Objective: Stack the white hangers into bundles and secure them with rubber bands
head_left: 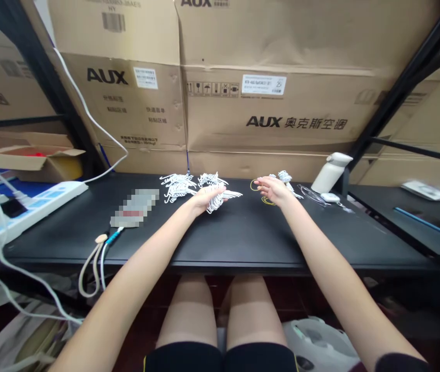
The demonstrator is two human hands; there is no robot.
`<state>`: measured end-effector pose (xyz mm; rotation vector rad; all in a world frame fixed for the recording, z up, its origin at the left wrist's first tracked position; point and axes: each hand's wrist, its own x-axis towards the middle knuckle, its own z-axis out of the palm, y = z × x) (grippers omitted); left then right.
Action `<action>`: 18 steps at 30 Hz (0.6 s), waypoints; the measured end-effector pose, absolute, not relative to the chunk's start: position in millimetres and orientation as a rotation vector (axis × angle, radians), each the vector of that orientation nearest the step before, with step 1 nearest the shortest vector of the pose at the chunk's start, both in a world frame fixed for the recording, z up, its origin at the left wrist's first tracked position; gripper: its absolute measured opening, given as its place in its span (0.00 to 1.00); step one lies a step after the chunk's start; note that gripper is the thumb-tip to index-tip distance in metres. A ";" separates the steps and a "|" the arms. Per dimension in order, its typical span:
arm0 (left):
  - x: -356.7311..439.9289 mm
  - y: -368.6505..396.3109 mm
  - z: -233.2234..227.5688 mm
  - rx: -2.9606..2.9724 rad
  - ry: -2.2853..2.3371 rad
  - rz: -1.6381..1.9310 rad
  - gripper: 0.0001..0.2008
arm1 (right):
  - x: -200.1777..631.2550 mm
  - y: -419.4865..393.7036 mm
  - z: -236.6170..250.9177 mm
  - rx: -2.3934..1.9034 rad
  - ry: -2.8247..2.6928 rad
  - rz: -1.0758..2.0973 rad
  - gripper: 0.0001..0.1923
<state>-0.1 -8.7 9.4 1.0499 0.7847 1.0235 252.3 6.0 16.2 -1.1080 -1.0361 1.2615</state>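
My left hand is wrapped round a bunch of white hooks above the black table, their ends sticking out past the fingers. Behind it lie a pile of white hooks and a smaller bundle of them. To the right, the fingers of my right hand pinch a yellow rubber band that loops out to the left. Other rubber bands lie on the table just under this hand. Another white bundle of hooks sits behind it, partly hidden.
A cream bottle and a white cable with a plug stand at the right rear. On the left are a blurred-out phone with a cord and strap, a white power strip and an open carton. Large cardboard walls the back.
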 end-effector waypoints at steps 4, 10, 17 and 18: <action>0.1 -6.8 8.2 1.047 0.759 1.026 0.11 | 246.6 4.9 13.7 -1.053 -0.958 1.328 0.03; -0.5 -4.4 6.2 1.035 0.779 1.041 0.11 | 235.3 -0.5 12.9 -0.932 -0.991 1.419 0.06; -0.1 -7.9 10.7 1.047 0.763 1.051 0.11 | 222.7 -9.6 15.0 -0.893 -1.313 1.300 0.11; 0.1 -8.8 11.7 1.045 0.769 1.056 0.10 | 219.7 -12.1 15.9 -0.899 -1.388 1.269 0.12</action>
